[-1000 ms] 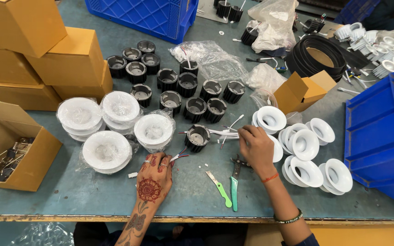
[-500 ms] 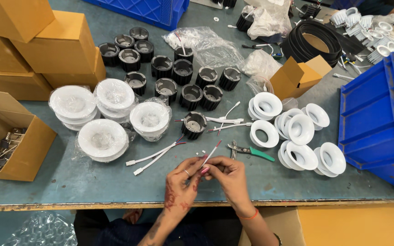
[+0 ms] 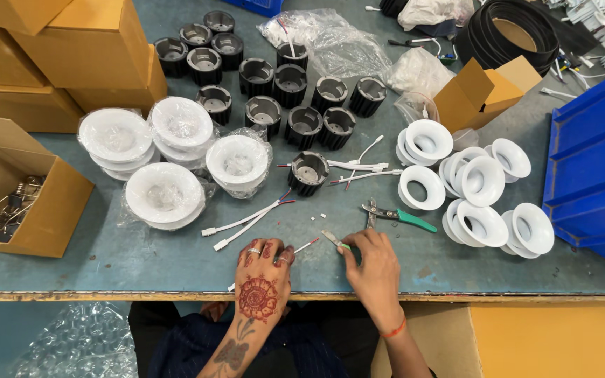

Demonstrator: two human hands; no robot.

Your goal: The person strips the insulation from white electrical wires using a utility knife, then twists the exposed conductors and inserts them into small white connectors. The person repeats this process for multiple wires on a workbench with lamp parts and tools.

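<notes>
My left hand (image 3: 264, 269), marked with henna and wearing rings, rests on the table near its front edge and pinches a thin white wire (image 3: 307, 245) with a red tip. My right hand (image 3: 372, 262) is just to its right, closed on a small green-handled cutter (image 3: 333, 239) whose metal tip points at the wire's end. Green-handled pliers (image 3: 395, 213) lie on the table just beyond my right hand. Two more white wires with connectors (image 3: 246, 222) lie ahead of my left hand, near a black finned housing (image 3: 309, 172).
Several black housings (image 3: 274, 77) stand at the back. Wrapped white discs (image 3: 166, 192) sit left of centre, white reflector rings (image 3: 481, 182) to the right. Cardboard boxes (image 3: 85, 49) and an open box of springs (image 3: 50, 210) are at the left, blue crates (image 3: 596, 147) at the right.
My hands were together on a wire held above the table. They have since come down to the front edge, and my right hand now holds the green-handled cutter.
</notes>
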